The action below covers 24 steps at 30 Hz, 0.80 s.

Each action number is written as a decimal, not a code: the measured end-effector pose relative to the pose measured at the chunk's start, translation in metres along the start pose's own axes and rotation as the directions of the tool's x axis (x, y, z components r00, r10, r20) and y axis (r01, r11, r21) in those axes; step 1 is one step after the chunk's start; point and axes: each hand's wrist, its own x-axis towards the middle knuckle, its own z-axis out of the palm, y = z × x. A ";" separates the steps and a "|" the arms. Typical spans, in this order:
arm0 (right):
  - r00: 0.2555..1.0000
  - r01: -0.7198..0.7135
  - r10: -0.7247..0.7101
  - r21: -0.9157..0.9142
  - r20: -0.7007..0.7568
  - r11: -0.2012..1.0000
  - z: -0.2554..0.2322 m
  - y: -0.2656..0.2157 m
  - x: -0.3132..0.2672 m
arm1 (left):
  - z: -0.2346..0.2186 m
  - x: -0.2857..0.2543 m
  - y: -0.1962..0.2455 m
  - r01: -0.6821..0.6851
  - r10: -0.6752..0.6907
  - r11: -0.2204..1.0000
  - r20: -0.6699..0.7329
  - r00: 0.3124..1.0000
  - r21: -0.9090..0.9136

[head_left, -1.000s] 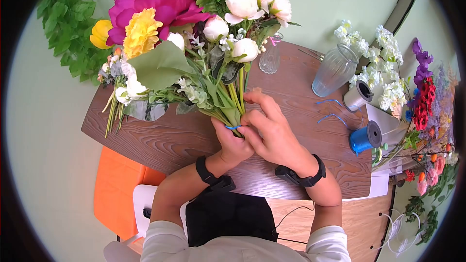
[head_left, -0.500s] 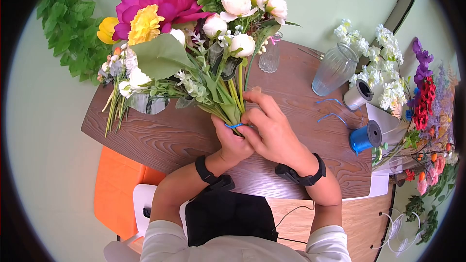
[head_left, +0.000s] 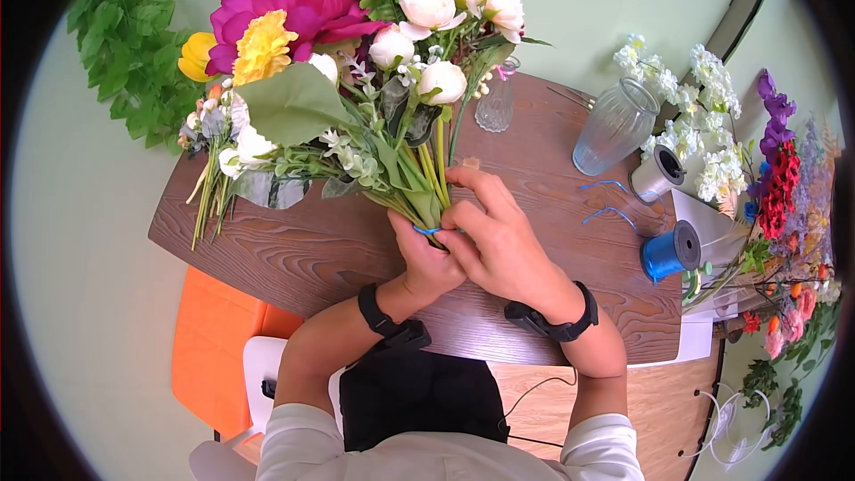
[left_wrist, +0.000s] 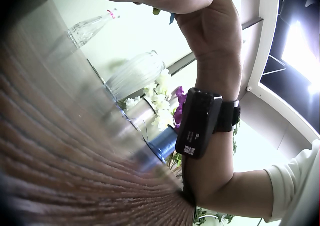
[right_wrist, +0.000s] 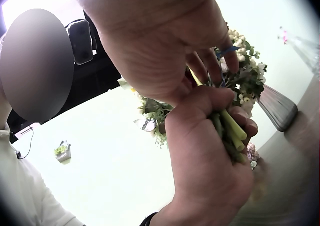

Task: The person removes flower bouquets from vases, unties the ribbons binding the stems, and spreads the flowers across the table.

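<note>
My left hand (head_left: 426,265) grips the stems of a bouquet (head_left: 392,138) low down, over the table's near side. The bouquet has a large magenta peony (head_left: 289,0), a yellow carnation (head_left: 264,46), white ranunculus-like blooms and green leaves. A blue ribbon (head_left: 428,230) circles the stems just above that hand. My right hand (head_left: 508,245) meets the stems from the right, pinching the ribbon with thumb and fingers. In the right wrist view, cut stem ends (right_wrist: 232,131) poke out of the left fist, and ribbon (right_wrist: 227,50) shows at the right fingers.
A ribbed glass vase (head_left: 614,129) and a smaller glass bottle (head_left: 495,107) stand toward the back. At the right lie a blue ribbon spool (head_left: 670,252) and a silver one (head_left: 656,175). More flowers (head_left: 784,187) crowd the right side; a small bunch (head_left: 214,187) lies left.
The bouquet's heads have swung a little to the right and slightly down. Both hands keep nearly the same place at the stems.
</note>
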 end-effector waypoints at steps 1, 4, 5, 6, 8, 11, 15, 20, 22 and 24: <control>1.000 -0.001 0.001 -0.009 0.006 1.000 0.000 0.000 0.000 | 0.000 0.000 0.000 0.003 -0.003 1.000 0.004 1.000 -0.003; 1.000 -0.008 0.008 -0.020 0.017 1.000 0.000 0.000 0.000 | 0.000 0.001 0.001 0.022 -0.022 1.000 0.003 1.000 -0.003; 1.000 -0.008 0.008 -0.020 0.016 1.000 0.000 0.000 0.000 | 0.001 0.001 0.001 0.022 -0.022 1.000 0.004 1.000 -0.003; 1.000 -0.008 0.009 -0.014 0.017 1.000 -0.001 0.000 0.000 | 0.001 0.001 0.001 0.026 -0.026 0.999 0.003 1.000 -0.020; 1.000 -0.009 0.009 -0.008 0.018 1.000 -0.001 0.001 0.000 | 0.002 0.001 0.000 0.031 -0.031 0.999 0.003 1.000 -0.037; 1.000 0.001 -0.001 0.000 0.008 1.000 -0.001 0.001 0.000 | 0.001 0.001 0.000 0.013 -0.013 1.000 0.003 1.000 -0.007; 1.000 -0.015 0.015 0.004 0.018 1.000 0.000 0.001 -0.001 | 0.002 0.002 0.001 0.004 -0.004 1.000 0.006 1.000 0.011; 0.998 -0.035 0.037 -0.034 0.057 0.999 0.000 0.001 -0.001 | 0.003 0.001 0.000 0.039 -0.039 0.999 -0.010 0.999 -0.017; 0.991 -0.081 0.075 0.047 0.109 0.996 -0.002 0.001 -0.001 | 0.005 0.002 0.003 0.099 -0.101 0.989 -0.006 0.995 -0.109; 0.986 -0.112 0.099 0.093 0.134 0.989 -0.004 0.001 -0.002 | 0.006 0.002 0.005 0.096 -0.097 0.990 -0.003 0.995 -0.106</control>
